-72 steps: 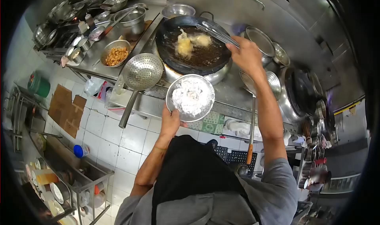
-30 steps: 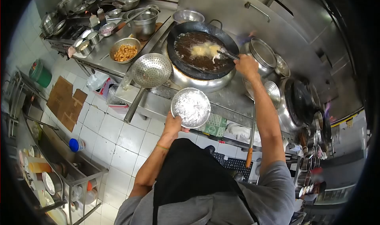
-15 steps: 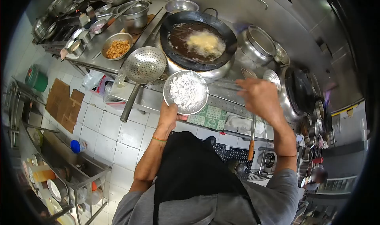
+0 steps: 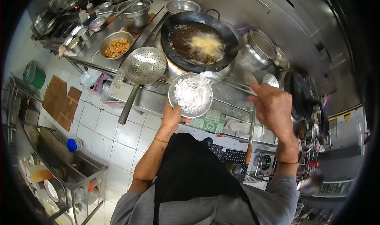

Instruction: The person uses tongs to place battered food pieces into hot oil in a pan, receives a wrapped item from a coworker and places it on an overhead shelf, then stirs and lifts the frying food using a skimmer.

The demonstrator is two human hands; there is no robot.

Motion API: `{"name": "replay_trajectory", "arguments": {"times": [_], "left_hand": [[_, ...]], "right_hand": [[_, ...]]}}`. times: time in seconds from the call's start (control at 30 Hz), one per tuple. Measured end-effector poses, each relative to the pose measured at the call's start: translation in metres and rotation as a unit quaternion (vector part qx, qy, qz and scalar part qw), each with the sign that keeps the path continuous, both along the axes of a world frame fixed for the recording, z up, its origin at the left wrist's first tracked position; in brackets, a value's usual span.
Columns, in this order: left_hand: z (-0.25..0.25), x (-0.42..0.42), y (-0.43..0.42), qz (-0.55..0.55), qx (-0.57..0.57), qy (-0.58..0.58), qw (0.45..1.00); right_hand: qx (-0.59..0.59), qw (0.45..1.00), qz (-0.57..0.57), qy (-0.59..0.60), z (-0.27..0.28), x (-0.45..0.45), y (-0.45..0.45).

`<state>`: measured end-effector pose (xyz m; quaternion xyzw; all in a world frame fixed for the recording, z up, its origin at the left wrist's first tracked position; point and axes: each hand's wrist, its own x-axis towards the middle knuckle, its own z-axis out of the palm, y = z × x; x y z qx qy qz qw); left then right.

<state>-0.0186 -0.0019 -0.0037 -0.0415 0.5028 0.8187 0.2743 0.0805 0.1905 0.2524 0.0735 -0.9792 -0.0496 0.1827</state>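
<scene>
My left hand (image 4: 171, 116) grips the near left rim of a metal bowl (image 4: 170, 91) full of white-floured pieces (image 4: 193, 95). Closed around the handles of metal tongs (image 4: 237, 84) is my right hand (image 4: 275, 106). At the tongs' tips a flour-coated piece (image 4: 206, 78) sits over the bowl's far rim, its kind unclear. Just beyond, a black wok (image 4: 233, 55) holds dark oil (image 4: 182, 39) with pale yellow pieces (image 4: 208, 45) bubbling in it. A large perforated strainer (image 4: 145, 65) lies left of the bowl, its handle pointing toward me.
At the left stands a bowl of browned fried pieces (image 4: 117, 48), with a big pot (image 4: 134, 17) behind it. Metal pots (image 4: 261, 49) and a slotted ladle (image 4: 270, 80) are on the right. A wooden-handled tool (image 4: 249, 152) overhangs the counter's front edge.
My right hand has moved down and slightly right. The tongs now show a floured piece at their tips by the bowl's far rim. The bowl has shifted slightly right in view.
</scene>
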Motion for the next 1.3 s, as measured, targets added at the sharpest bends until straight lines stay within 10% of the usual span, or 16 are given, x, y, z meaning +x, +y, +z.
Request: {"name": "replay_trajectory", "arguments": {"times": [0.63,1.3], "left_hand": [[-0.037,-0.031,-0.021,0.06,-0.009,-0.004,0.998],[-0.014,0.028,-0.016,0.069,-0.039,-0.005,0.997]], "right_hand": [[-0.167,0.96,0.027,0.225,0.069,-0.071,0.012],[-0.062,0.97,-0.235,-0.016,-0.055,-0.255,0.087]]}}
